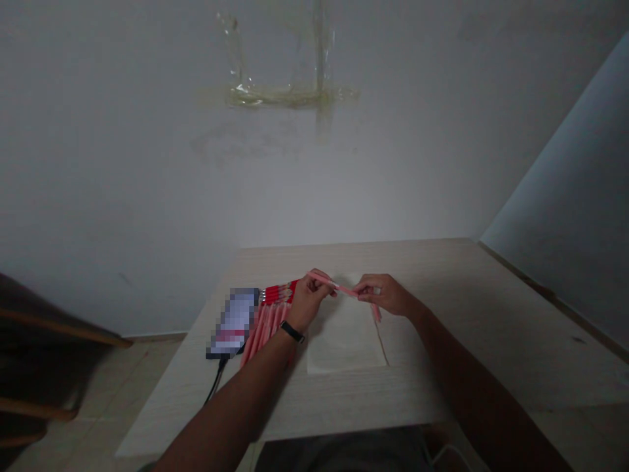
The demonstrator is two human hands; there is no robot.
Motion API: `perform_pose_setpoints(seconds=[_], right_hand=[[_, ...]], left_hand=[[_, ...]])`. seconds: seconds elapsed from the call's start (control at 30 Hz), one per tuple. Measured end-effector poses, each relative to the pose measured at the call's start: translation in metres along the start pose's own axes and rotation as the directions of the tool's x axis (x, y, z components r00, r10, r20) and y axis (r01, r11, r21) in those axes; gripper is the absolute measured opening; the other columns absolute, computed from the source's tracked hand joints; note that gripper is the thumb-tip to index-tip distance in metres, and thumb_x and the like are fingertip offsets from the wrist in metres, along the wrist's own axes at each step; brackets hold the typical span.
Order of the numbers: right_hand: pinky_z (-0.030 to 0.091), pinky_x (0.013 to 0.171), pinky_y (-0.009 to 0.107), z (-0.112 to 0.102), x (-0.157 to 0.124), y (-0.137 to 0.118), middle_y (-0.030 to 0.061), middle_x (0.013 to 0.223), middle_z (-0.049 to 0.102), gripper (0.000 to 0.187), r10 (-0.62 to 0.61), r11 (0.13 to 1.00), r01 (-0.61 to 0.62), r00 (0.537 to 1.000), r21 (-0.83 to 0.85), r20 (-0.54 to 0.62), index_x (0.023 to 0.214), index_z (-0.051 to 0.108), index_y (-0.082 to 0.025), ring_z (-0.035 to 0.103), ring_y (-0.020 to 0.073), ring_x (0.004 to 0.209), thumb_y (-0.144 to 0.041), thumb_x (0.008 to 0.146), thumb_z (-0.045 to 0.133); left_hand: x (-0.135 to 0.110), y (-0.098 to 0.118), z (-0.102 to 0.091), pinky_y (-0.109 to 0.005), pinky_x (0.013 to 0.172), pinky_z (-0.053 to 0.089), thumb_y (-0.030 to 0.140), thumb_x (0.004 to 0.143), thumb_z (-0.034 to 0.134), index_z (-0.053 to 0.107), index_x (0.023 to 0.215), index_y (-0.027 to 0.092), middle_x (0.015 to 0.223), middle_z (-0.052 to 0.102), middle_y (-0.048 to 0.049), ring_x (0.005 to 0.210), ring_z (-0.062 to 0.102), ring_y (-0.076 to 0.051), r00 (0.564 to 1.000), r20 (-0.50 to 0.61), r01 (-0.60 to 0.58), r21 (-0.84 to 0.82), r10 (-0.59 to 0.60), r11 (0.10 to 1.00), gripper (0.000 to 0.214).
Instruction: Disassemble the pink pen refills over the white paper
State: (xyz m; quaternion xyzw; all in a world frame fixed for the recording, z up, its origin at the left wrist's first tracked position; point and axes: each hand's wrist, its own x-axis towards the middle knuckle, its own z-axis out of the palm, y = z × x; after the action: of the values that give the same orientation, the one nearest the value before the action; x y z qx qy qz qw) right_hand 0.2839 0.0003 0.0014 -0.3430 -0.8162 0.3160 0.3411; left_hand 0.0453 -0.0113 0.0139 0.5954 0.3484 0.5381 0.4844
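Both hands hold one pink pencil [346,290] above a pale sheet of paper [344,341] on a light wooden table [472,314]. My left hand [308,303] pinches the pencil's left end; a black band is on that wrist. My right hand [383,295] is closed around its right part, and the pencil's end sticks out below the fingers. A row of pink pencils with red ends [270,314] lies just left of my left hand.
A phone [234,321] with a cable plugged in lies at the table's left side, beside the pencils. A white wall with old tape marks [289,98] rises behind the table. A dark wooden chair [44,354] stands at the left over a tiled floor.
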Motion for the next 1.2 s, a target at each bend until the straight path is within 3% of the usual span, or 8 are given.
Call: perform_pose_setpoints(seconds=[0.37,0.53,0.73,0.93,1.2], right_hand=[[0.049,0.075,0.028,0.000,-0.002,0.003,0.0056,0.087,0.069,0.027,0.048,0.999,-0.048,0.999,0.002,0.011,0.103,0.075,-0.018,0.063,0.0169,0.080,-0.039,0.090,0.066],[0.051,0.069,0.028,0.002,-0.003,0.002,0.0041,0.084,0.067,0.026,0.096,0.995,-0.096,0.995,0.004,0.034,0.097,0.074,-0.019,0.062,0.0164,0.075,-0.042,0.088,0.068],[0.054,0.069,0.028,0.004,-0.002,-0.003,0.0051,0.088,0.068,0.029,0.113,0.993,-0.115,0.993,0.034,0.038,0.105,0.073,-0.018,0.062,0.0168,0.079,-0.040,0.087,0.068],[0.045,0.041,0.017,0.011,-0.003,-0.007,0.0049,0.091,0.064,0.036,0.204,0.946,-0.222,0.974,0.235,0.098,0.113,0.068,-0.020,0.059,0.0136,0.068,-0.047,0.090,0.062],[0.043,0.042,0.015,0.017,-0.001,-0.003,0.0001,0.081,0.055,0.034,0.213,0.932,-0.222,0.975,0.286,0.062,0.110,0.067,-0.019,0.055,0.0112,0.065,-0.043,0.086,0.070]], left_hand=[[0.002,-0.007,-0.003,-0.024,0.060,0.043,0.026,0.077,0.071,0.062,0.079,0.016,0.069,0.064,0.0004,0.064,0.061,-0.013,1.000,-0.010,-0.005,0.020,0.005,1.000,0.014],[0.003,-0.012,-0.005,-0.024,0.060,0.043,0.026,0.079,0.069,0.061,0.081,0.016,0.070,0.065,-0.0002,0.065,0.062,-0.014,0.999,0.040,0.012,0.054,-0.014,0.998,0.012],[0.005,-0.014,-0.005,-0.023,0.058,0.042,0.028,0.079,0.069,0.061,0.084,0.017,0.072,0.063,0.0006,0.064,0.061,-0.013,1.000,0.019,0.022,0.022,-0.023,1.000,0.014],[0.003,-0.014,-0.004,-0.025,0.059,0.044,0.033,0.081,0.069,0.064,0.087,0.016,0.078,0.065,-0.0019,0.068,0.062,-0.015,0.997,0.061,0.038,0.039,-0.040,0.999,0.019],[0.003,-0.016,-0.004,-0.025,0.061,0.045,0.040,0.082,0.070,0.069,0.095,0.016,0.076,0.066,-0.0020,0.068,0.060,-0.014,0.997,0.057,0.060,0.000,-0.060,0.998,0.027]])
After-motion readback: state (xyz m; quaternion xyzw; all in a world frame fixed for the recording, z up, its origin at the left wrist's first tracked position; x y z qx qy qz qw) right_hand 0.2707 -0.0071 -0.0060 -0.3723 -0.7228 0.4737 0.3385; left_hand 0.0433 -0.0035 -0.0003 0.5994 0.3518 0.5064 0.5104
